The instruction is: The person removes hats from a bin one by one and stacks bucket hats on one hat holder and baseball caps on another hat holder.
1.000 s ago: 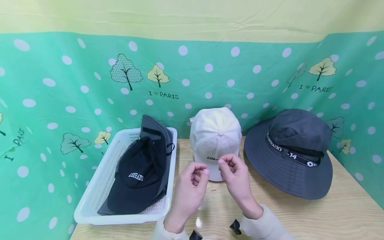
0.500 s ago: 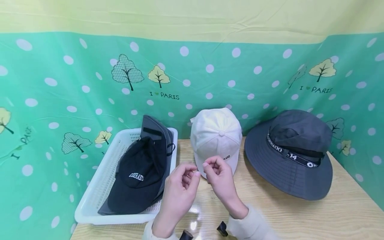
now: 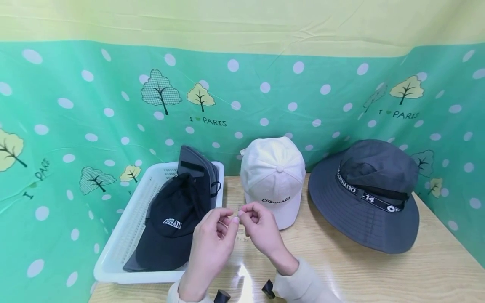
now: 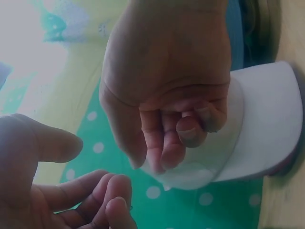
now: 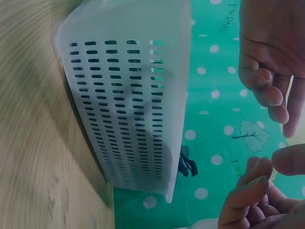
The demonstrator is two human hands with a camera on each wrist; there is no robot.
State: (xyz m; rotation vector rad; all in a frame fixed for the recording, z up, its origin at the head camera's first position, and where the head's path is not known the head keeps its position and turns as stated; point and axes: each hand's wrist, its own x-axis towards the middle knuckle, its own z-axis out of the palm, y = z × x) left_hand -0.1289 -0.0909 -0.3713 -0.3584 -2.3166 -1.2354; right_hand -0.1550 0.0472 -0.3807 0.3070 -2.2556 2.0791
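Note:
My left hand (image 3: 210,248) hangs in the air beside the white basket's right side, partly in front of the black cap (image 3: 166,237). Just right of it is my right hand (image 3: 263,235), below and left of the white cap (image 3: 270,168). The fingertips of both hands face each other with a small gap. In the left wrist view, the fingers of the left hand (image 4: 19,162) and right hand (image 4: 167,62) are loosely bent, with nothing visible between them. The right wrist view shows the right hand (image 5: 252,191) bent likewise.
The white basket (image 3: 113,248) stands at the left, holding the black cap and dark grey headwear (image 3: 193,162). A dark grey wide-brimmed hat (image 3: 382,168) sits at the right. A green dotted curtain (image 3: 265,103) hangs behind the wooden table (image 3: 352,273).
Both hands have moved left, away from the front of the white cap, uncovering its lettering. The caps, hat and basket have stayed where they were.

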